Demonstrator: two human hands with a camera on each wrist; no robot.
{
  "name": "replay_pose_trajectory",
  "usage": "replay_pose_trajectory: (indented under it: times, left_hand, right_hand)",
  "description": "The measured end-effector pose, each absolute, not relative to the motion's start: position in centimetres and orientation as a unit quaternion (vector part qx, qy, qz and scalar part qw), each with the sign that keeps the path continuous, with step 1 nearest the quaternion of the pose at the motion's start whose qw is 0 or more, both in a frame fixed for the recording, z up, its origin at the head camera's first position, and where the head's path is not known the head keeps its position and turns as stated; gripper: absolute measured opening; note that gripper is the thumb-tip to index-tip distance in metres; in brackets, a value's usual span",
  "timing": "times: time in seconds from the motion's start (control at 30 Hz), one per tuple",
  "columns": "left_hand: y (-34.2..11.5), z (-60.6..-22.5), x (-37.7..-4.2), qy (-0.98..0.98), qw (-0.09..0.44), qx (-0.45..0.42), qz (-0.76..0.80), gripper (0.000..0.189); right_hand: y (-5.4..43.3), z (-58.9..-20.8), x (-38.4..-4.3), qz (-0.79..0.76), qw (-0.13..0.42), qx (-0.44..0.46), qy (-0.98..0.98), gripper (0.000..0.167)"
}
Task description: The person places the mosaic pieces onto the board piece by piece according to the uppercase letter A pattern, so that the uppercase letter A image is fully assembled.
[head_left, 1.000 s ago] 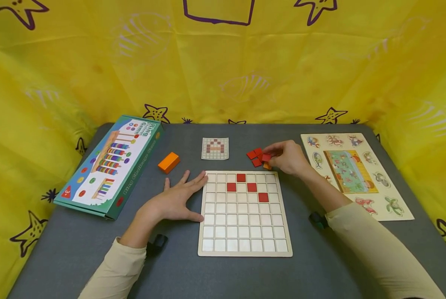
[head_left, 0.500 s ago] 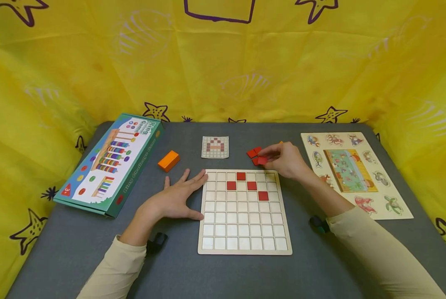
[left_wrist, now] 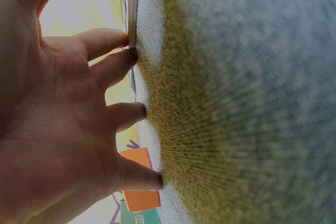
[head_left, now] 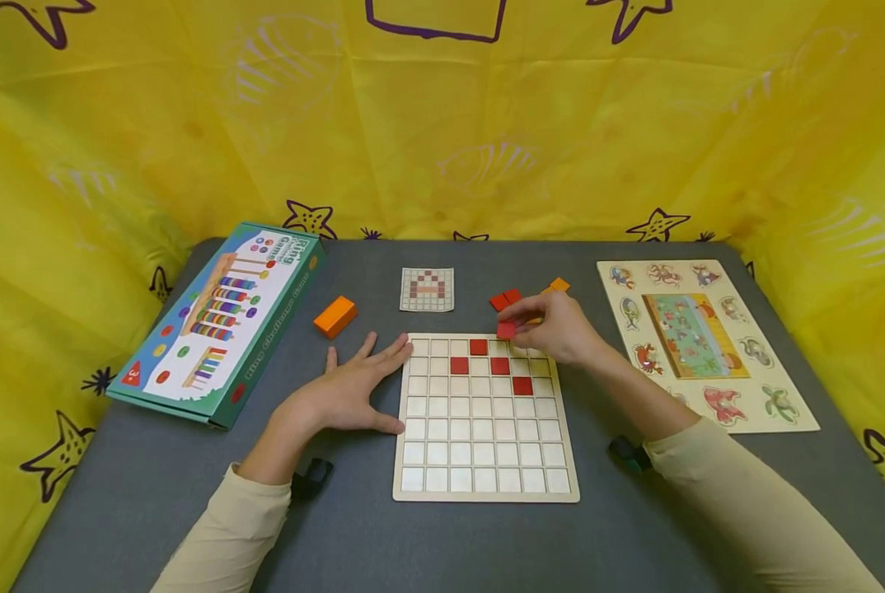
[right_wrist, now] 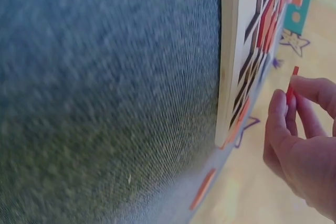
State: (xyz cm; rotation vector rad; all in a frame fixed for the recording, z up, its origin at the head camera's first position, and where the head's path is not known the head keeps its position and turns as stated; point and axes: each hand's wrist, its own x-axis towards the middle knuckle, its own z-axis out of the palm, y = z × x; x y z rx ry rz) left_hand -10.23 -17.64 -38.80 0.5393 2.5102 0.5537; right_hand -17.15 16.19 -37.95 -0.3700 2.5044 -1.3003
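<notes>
A white grid board (head_left: 482, 445) lies on the grey table with several red squares in its upper cells. My left hand (head_left: 349, 394) is spread flat at the board's left edge, fingertips and thumb touching it or the table beside it. Between the thumb and fingers of my right hand (head_left: 561, 329) is a red square tile (head_left: 506, 330), held over the board's top edge; the right wrist view shows the tile (right_wrist: 292, 85) edge-on, off the surface. Beyond that hand lie loose red tiles (head_left: 505, 299) and orange tiles (head_left: 559, 285), partly hidden by it.
A small pattern card (head_left: 427, 290) lies behind the board. An orange block (head_left: 334, 317) sits left of the card, near a green game box (head_left: 220, 329). On the right lies a wooden picture puzzle (head_left: 709, 346). Yellow cloth (head_left: 442, 123) hangs around the table.
My right hand has carried a red tile leftward and nearer, from the loose pile to the board's top edge, uncovering orange tiles behind. The left hand stays in place.
</notes>
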Motion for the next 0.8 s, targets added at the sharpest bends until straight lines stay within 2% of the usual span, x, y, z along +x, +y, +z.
replay_pose_trajectory:
  times: [0.8]
  left_hand:
    - [-17.7, -38.8, -10.3, 0.924, 0.253, 0.203, 0.204, 0.115]
  right_hand:
    - [13.7, -38.1, -14.8, -0.474, 0.18, -0.157, 0.847, 0.032]
